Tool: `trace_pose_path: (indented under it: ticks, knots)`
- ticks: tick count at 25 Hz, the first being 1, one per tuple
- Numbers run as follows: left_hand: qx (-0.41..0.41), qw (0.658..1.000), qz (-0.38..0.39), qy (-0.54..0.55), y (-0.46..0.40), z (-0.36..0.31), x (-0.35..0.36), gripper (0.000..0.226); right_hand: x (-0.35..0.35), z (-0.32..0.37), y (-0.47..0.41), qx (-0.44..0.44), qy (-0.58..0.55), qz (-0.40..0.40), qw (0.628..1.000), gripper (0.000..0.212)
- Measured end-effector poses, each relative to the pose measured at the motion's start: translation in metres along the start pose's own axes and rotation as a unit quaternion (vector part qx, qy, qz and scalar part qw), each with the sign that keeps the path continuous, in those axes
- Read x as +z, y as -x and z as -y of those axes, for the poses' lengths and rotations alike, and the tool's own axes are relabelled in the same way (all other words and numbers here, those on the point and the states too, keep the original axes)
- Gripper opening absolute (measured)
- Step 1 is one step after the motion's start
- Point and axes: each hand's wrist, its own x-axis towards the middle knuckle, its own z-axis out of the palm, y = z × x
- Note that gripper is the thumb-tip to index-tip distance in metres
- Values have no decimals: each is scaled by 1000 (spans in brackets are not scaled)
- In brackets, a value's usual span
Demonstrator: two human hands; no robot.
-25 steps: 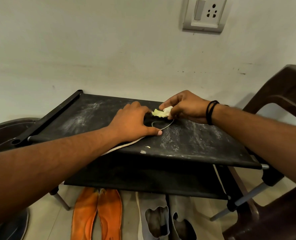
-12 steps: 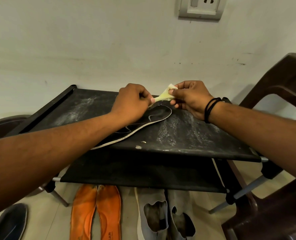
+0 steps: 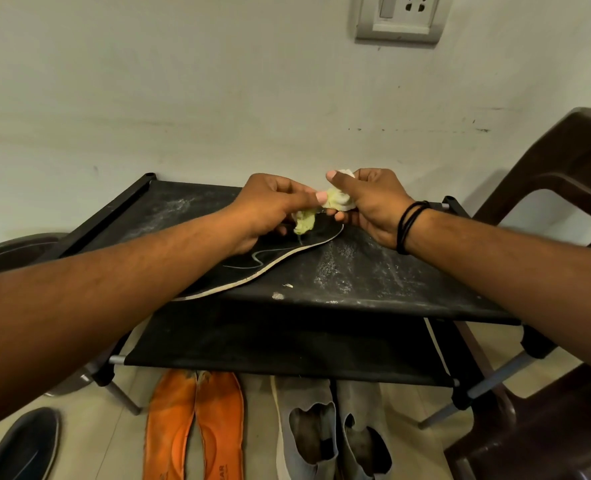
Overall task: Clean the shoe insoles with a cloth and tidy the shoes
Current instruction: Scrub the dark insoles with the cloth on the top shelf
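Above the top shelf of the black shoe rack [image 3: 373, 271], both hands are holding a small yellow-green cloth [image 3: 325, 209] between them. The left hand [image 3: 273, 206] is pinching the cloth's lower, dangling part between thumb and fingers, while the right hand [image 3: 366, 202] is gripping the paler bunched end, thumb on top and fingers curled underneath. Just below the hands, a dark insole [image 3: 273, 261] with a pale edge is lying flat on the dusty shelf fabric, its heel end reaching toward the shelf's front edge. Black bands [image 3: 410, 225] are circling the right wrist. On the floor beneath the rack, two orange insoles [image 3: 197, 424] are lying side by side, with a pair of grey shoes [image 3: 332, 434] just beside them on the right. A dark shoe [image 3: 20, 445] is sitting at the lower left, and a brown plastic chair [image 3: 564, 188] is standing to the right of the rack.
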Motion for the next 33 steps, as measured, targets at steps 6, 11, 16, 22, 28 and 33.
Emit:
trace_pose_path:
  ticks: [6,11,16,22,28,33]
  knots:
    - [56,992,-83,-81,0,2,5,7,2,9,8,31,-33,-1,999,14]
    - [33,992,-120,10,-6,-2,5,14,6,14,18,79,-123,54,988,12]
    - [28,985,-162,57,-5,-3,11,18,6,8,22,81,-2,107,991,21]
    - [-37,976,-141,164,-2,-5,15,9,9,-4,18,-64,113,29,991,21]
    - [-96,964,-156,195,-1,-15,13,12,3,-11,14,-133,195,6,972,20]
    - [-108,971,-164,136,-3,-9,15,13,1,-13,19,-254,345,1,904,25]
